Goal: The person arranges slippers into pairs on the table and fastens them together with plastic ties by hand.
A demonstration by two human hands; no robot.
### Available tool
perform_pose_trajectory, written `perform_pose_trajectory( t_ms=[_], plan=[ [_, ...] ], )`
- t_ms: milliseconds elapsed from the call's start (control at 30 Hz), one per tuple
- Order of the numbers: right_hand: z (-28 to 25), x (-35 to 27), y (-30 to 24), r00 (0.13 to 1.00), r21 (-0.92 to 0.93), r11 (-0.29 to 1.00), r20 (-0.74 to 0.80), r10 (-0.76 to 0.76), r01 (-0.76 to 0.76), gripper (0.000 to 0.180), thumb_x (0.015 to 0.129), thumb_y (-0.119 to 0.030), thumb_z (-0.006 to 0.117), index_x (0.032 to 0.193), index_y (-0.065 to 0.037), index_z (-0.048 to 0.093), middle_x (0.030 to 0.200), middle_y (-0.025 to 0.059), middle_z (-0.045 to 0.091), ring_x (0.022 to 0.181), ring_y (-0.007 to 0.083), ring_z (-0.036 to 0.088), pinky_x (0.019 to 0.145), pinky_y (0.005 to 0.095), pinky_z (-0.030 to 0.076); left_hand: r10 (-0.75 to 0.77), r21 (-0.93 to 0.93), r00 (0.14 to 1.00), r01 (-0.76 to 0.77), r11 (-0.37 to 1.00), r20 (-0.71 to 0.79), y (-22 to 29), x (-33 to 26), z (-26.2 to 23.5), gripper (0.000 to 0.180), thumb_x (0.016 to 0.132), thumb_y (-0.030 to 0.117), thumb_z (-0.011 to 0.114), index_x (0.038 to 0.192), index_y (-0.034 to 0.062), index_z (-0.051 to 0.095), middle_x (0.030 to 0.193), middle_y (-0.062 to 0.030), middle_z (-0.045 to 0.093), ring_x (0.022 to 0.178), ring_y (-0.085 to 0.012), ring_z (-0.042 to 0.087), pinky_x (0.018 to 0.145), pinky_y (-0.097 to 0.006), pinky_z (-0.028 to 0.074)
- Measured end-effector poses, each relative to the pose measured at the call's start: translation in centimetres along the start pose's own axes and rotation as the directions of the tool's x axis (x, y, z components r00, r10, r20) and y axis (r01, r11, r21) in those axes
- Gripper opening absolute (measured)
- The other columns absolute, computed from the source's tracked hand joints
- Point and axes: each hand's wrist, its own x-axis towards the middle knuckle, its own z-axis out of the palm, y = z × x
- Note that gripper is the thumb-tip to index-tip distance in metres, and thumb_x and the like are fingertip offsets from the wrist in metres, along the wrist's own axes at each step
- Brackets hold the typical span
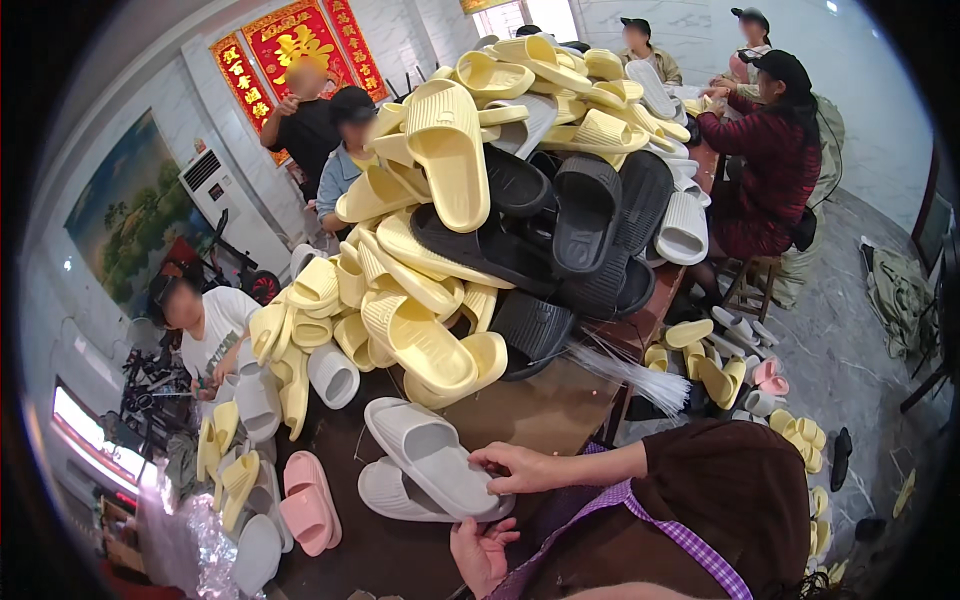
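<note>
Two light grey slide slippers [425, 462] lie stacked crosswise on the brown table [540, 405] near its front edge. My right hand [512, 466] reaches in from the right and its fingers pinch the near end of the upper grey slipper. My left hand [482, 553] hovers just below the pair, palm up, fingers spread, holding nothing. My brown sleeve and a purple checked strap fill the lower right.
A tall heap of yellow slippers [415, 335] and black slippers [585, 215] covers the table behind. Pink slippers [308, 503] lie at the left. A bundle of thin clear strips [630, 372] hangs off the table edge. Several people sit around; more slippers litter the floor [850, 340].
</note>
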Motion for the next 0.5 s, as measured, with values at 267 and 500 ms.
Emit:
perform_pose_trajectory(
  t_ms=[267,500],
  plan=[
    [-0.7,-1.1,-0.9,0.879,-0.366,0.809,0.062,-0.472,0.46,0.064,0.071,-0.012,0.066,0.13,-0.005,0.042,0.132,0.021,0.038,0.113,0.0354,0.047,0.094,0.0394,0.04,-0.006,-0.047,1.0,0.007,0.999,0.014,-0.6,0.7,-0.5,0.038,0.09,0.028,0.049,0.119,0.0023,0.049,0.098,-0.0145,0.063,0.071,-0.0275,0.064,0.056,-0.037,0.055],
    [-1.3,-1.3,-1.4,0.924,-0.473,0.795,0.24,-0.297,0.378,0.078,0.066,-0.009,0.068,0.136,-0.01,0.033,0.136,0.0209,0.036,0.114,0.0372,0.047,0.095,0.0424,0.039,0.064,-0.079,0.998,-0.065,0.995,-0.016,0.6,0.8,1.3,0.037,0.09,0.012,0.052,0.122,-0.0011,0.038,0.098,-0.0167,0.06,0.067,-0.0222,0.062,0.056,-0.033,0.054]
  ],
)
